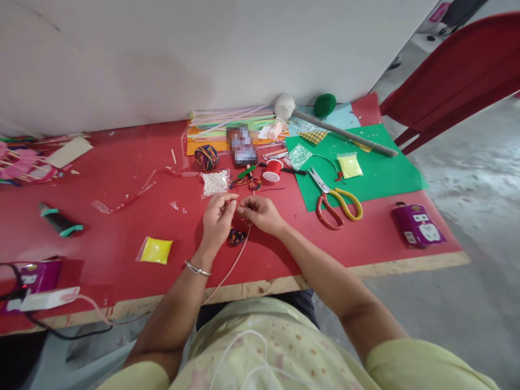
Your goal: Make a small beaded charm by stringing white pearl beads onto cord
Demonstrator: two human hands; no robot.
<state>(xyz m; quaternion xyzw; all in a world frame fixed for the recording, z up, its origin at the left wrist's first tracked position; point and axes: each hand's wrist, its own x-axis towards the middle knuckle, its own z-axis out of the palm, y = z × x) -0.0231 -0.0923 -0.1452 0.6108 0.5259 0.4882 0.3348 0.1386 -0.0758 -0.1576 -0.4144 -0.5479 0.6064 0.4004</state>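
Both hands, left hand (218,216) and right hand (260,213), pinch a thin pale cord (233,266) together; one wound disc (236,236) lies finished beneath, scissors (336,201) unused.

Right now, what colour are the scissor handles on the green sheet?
One red, one yellow, on the scissors; the head view shows them clearly.

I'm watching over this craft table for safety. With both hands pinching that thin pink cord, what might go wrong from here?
1. The thin pink cord trails off the red table's edge toward the lap; a snag might jerk it from the left hand and right hand.
2. The clear bag of white beads lies just beyond the hands and may get knocked.
3. The yellow-and-red-handled scissors lie near the right forearm.
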